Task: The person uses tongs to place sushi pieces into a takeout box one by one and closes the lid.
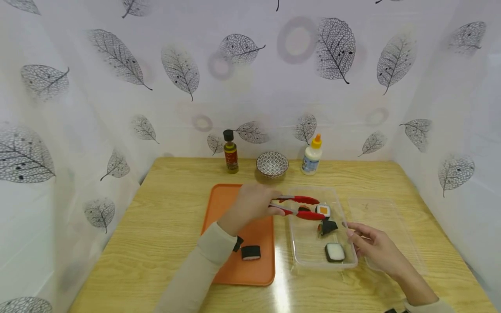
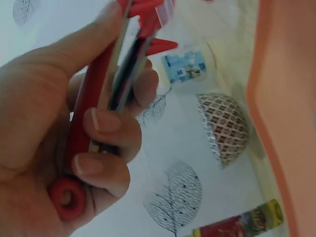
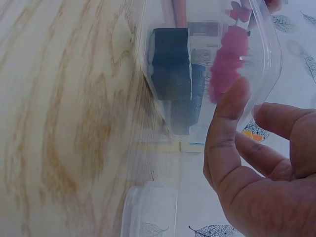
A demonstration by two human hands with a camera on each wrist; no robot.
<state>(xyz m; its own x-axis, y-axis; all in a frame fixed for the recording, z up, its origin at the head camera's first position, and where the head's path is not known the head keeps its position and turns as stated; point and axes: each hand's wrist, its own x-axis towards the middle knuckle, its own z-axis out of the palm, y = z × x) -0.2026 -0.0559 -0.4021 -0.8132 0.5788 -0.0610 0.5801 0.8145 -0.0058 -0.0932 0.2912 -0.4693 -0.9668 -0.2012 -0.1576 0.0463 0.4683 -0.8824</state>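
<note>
My left hand (image 1: 256, 202) grips red-tipped tongs (image 1: 303, 199), its fingers curled round their handles in the left wrist view. The tongs' spread tips hang over a clear plastic container (image 1: 301, 256). Close to the tips is a sushi piece with an orange centre (image 1: 323, 210); a dark piece partly shows between the tong arms. Below them lie a tilted dark sushi roll (image 1: 328, 227) and a white-topped sushi piece (image 1: 335, 252). My right hand (image 1: 373, 248) pinches the container's right rim between thumb and finger.
Under my left forearm lies an orange tray (image 1: 258, 276) with a dark-wrapped sushi piece (image 1: 251, 252) and another partly hidden. A clear lid (image 1: 385, 217) lies right of the container. Behind stand a sauce bottle (image 1: 231, 156), a patterned bowl (image 1: 272, 164) and a white bottle with yellow cap (image 1: 312, 158).
</note>
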